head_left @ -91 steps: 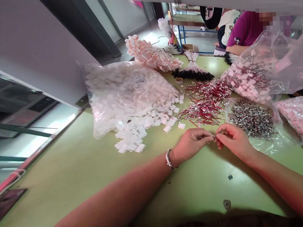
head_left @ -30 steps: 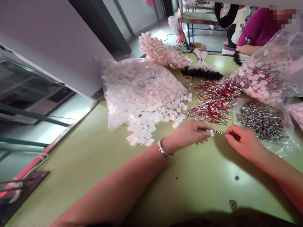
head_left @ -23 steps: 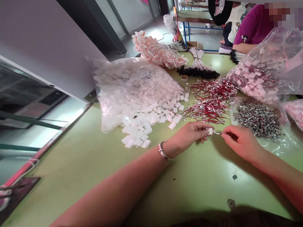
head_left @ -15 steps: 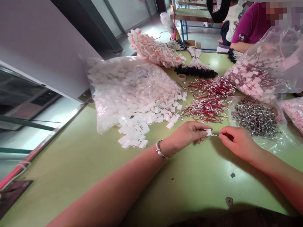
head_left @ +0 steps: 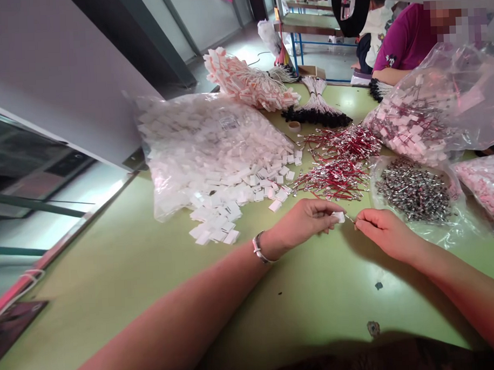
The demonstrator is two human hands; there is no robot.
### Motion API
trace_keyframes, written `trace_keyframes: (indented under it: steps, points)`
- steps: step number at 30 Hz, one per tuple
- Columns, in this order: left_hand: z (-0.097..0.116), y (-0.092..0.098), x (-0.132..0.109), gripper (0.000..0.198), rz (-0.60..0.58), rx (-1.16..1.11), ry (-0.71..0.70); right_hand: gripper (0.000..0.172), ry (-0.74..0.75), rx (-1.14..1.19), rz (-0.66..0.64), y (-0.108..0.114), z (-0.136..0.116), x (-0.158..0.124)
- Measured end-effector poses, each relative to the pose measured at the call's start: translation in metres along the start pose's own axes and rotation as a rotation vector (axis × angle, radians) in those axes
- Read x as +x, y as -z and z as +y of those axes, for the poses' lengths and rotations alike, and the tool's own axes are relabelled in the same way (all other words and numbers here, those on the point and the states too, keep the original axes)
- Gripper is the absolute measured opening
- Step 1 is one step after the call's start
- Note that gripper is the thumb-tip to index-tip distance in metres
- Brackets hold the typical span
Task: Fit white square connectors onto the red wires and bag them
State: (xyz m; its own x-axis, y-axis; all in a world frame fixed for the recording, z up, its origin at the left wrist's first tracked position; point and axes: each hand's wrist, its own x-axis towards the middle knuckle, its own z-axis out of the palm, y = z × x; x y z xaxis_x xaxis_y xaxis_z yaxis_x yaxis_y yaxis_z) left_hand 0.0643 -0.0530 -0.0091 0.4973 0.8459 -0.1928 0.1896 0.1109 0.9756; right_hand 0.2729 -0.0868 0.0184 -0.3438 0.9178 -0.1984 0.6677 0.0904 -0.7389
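Note:
My left hand [head_left: 307, 223] pinches a small white plastic housing [head_left: 338, 217] between thumb and fingers, above the green table. Facing it from the right, my right hand [head_left: 380, 228] is closed on a thin metal-tipped piece [head_left: 349, 218], which points at the housing. Whether its tip touches the housing I cannot tell. Behind my hands lie two heaps of short red wires [head_left: 334, 179] with shiny metal ends. To the left, many loose white housings [head_left: 218, 221] spill from a large clear plastic bag [head_left: 162, 201].
Small metal parts [head_left: 415, 192] fill an opened clear bag at the right. Farther back are a bag of wired white pieces [head_left: 417, 130], bundles of white wires with black ends [head_left: 317, 115] and orange-white ends [head_left: 247, 85], and a tape roll [head_left: 294, 126]. A person in purple [head_left: 400, 42] sits opposite.
The thin piece between my hands now slants more, and the white housing has turned slightly. Both hands stay almost in place; the whole view has shifted a little.

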Motion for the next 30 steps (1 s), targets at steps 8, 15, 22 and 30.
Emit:
trace_keyframes:
  steps: [8,15,22,30]
  points:
    - [-0.002,0.003,0.000,0.024,-0.008,0.079,-0.083,0.018,-0.145,0.245,-0.071,0.000,-0.004,-0.003]
    - [0.005,0.006,-0.002,0.021,-0.136,0.361,-0.405,0.016,-0.213,0.205,-0.168,0.001,0.002,-0.001]
    - [0.004,-0.005,-0.007,0.021,-0.194,0.350,-0.309,0.019,-0.160,0.205,-0.173,-0.010,0.004,-0.002]
    - [0.004,-0.014,-0.007,0.016,-0.139,0.309,-0.112,0.025,-0.092,-0.013,-0.095,-0.016,0.000,-0.001]
